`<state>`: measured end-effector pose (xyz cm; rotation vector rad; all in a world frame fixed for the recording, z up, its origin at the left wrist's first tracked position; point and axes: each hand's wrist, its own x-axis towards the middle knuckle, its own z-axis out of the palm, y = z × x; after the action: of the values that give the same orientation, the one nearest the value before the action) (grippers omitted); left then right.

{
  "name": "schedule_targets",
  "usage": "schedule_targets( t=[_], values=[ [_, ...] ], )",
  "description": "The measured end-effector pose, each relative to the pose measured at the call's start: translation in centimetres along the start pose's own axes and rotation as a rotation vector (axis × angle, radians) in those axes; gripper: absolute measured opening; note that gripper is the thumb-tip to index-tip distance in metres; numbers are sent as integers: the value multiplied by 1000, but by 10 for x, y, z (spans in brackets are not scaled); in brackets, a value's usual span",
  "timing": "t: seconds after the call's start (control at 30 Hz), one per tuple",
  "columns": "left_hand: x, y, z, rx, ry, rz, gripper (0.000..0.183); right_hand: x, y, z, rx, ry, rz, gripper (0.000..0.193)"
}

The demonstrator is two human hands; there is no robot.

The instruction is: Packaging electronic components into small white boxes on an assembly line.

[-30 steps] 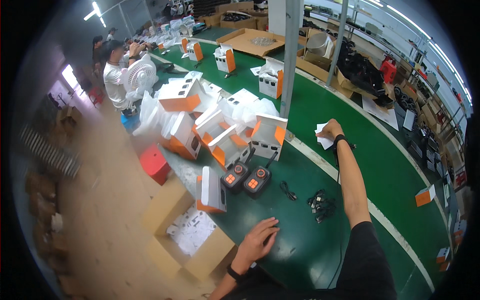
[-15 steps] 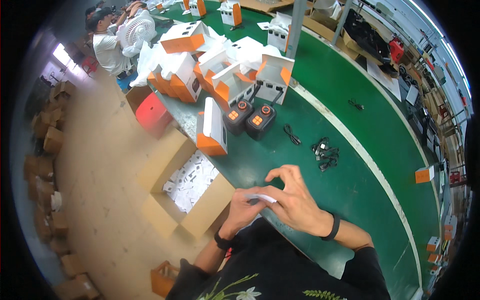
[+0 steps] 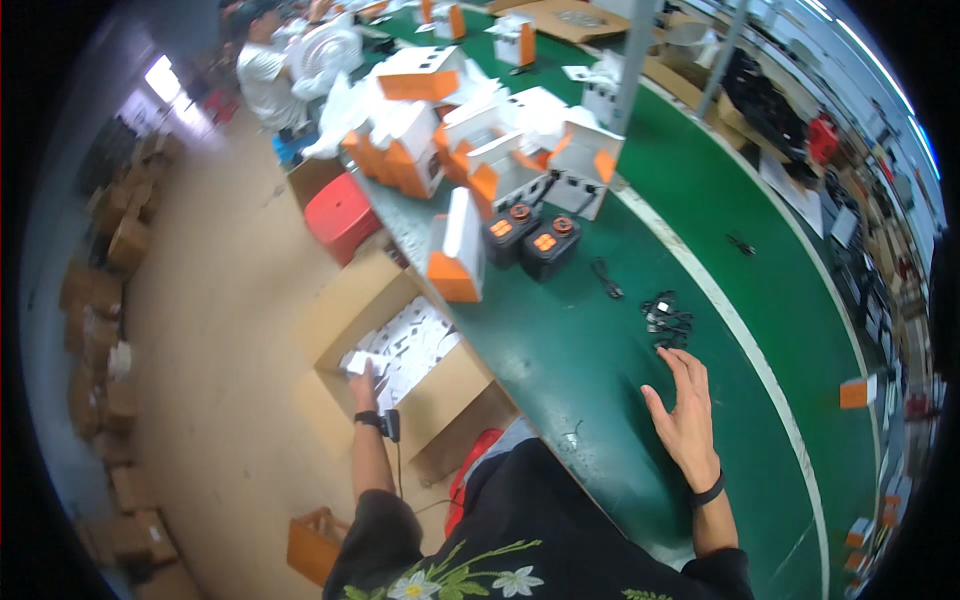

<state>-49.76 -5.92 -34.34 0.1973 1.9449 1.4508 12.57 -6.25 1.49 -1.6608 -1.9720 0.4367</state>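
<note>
My left hand reaches into an open cardboard box to the left of the table, its fingers closed on a folded white paper. Many white paper slips with dark printed marks fill the bottom of that box. My right hand hovers over the green table, fingers spread and holding nothing. Just beyond its fingertips lies a bunch of black cables. Two black devices with orange buttons and knobs stand farther back, beside an upright white and orange carton.
A single coiled black cable rests on the table. Opened white and orange cartons crowd its far left part. A red stool stands by the table edge, and a wooden stool is near my left. Another person is at the far left.
My hands, together at the folded paper before, are now apart. The left one has carried the paper into the box; the right has moved right, over the table. The view has shifted.
</note>
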Motion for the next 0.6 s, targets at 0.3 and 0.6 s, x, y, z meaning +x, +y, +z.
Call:
schedule_targets(
  t=[0.3, 0.6],
  values=[
    [-92, 45, 124, -199, -217, 276, 72, -19, 60, -17, -124, 112, 212, 62],
    [-369, 170, 192, 212, -785, 1418, 30, 66, 76, -18, -159, 26, 60, 88]
  ],
)
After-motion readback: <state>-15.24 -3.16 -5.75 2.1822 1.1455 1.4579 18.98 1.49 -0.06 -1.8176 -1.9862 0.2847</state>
